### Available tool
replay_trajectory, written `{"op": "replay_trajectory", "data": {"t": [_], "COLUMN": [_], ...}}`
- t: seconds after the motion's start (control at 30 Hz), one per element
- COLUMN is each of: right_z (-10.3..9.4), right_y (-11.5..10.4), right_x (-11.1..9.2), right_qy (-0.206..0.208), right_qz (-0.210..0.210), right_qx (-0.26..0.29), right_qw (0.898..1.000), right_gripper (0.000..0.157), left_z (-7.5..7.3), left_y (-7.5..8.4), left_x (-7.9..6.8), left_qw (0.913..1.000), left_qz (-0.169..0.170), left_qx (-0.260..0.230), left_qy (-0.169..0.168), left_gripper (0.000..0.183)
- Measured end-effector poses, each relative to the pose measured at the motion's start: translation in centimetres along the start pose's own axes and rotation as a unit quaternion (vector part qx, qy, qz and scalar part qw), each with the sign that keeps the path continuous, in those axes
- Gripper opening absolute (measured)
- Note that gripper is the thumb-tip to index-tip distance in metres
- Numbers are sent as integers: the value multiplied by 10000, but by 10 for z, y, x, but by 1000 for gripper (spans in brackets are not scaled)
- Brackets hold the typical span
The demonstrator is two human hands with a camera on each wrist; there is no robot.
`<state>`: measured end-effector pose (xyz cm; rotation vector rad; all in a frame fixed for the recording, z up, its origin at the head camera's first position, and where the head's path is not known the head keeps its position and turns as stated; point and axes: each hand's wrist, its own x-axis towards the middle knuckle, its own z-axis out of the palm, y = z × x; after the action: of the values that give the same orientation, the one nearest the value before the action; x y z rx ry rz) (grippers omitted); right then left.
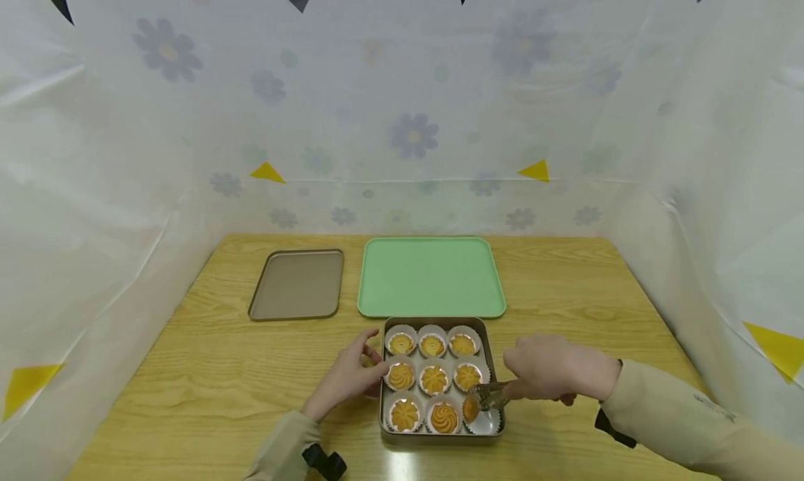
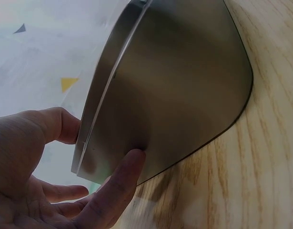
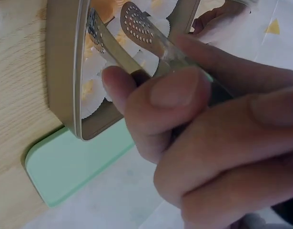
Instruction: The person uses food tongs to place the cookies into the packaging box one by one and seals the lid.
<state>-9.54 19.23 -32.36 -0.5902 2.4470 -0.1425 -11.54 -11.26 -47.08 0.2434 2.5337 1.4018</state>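
A deep metal baking pan (image 1: pixel 391 439) holds rows of swirled cookies in white paper cups. My left hand (image 1: pixel 353 373) pinches its left wall, thumb at the rim and a fingertip (image 2: pixel 135 160) against the outer side. In my right hand (image 1: pixel 553 369) is a pair of metal tongs (image 3: pixel 139 28) with perforated ends, reaching over the pan's right rim. At the front right cup (image 1: pixel 486 423), a cookie (image 1: pixel 470 409) stands tilted on edge beside the tong tips. The other cookies, such as the round spiral one (image 1: pixel 444 418), lie flat in their cups.
Behind the pan lies a light green tray (image 1: pixel 430 278), close to its back edge. A flat brown baking sheet (image 1: pixel 298 284) lies at the back left. The wooden table (image 1: pixel 207 369) is enclosed by white sheeting with a flower print (image 1: pixel 414 135).
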Motion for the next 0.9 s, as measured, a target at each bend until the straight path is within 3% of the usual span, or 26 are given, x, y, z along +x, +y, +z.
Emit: {"op": "replay_trajectory", "data": {"t": [0.23,0.43,0.5,0.67,0.9], "right_z": [0,-1,-1,-1,2], "right_y": [-4,-9,-10,-9,-8], "right_x": [5,8,7,5,6], "right_qy": [-172,-346,-345,-5,521], "right_qz": [43,123,128,-52,-342], "right_qx": [183,325,284,-400,-1224], "right_qw": [9997,9988,9989,9992,9905], "right_gripper": [46,25,26,41,38], "left_z": [0,1,1,1,1], "left_y": [0,-1,-1,-1,-1], "left_x": [0,1,1,1,0], "left_qw": [10000,10000,10000,10000,10000], "left_qz": [-18,-3,7,27,36], "left_qx": [6,44,34,-40,-49], "left_qy": [-30,2,12,26,45], "left_gripper": [71,70,70,70,70]}}
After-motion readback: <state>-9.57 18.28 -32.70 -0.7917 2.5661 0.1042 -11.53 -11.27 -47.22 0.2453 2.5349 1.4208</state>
